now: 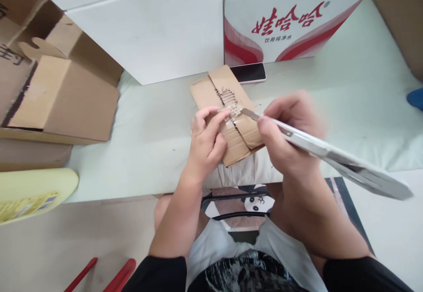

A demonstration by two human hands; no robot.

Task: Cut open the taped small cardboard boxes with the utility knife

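A small flat cardboard box [244, 131] lies at a slant near the front of the pale-covered table. Clear tape and dark ragged marks run along the seam between its flaps. My left hand [208, 138] rests on the box, with a bent forefinger touching the tape by the seam; I cannot make out whether it pinches any of it. In my right hand [291, 133] is a utility knife [317, 146], its blade pointing left at the tape and its long grey handle reaching out to the right. Motion smears the back of the right hand.
Behind the box lies a phone [249, 72], against a white carton with red lettering [274, 27]. A large white box [158, 36] stands beside that carton. Open brown cartons [79, 102] and a yellow bottle [36, 193] are at the left. A blue object [415, 98] shows at the right edge.
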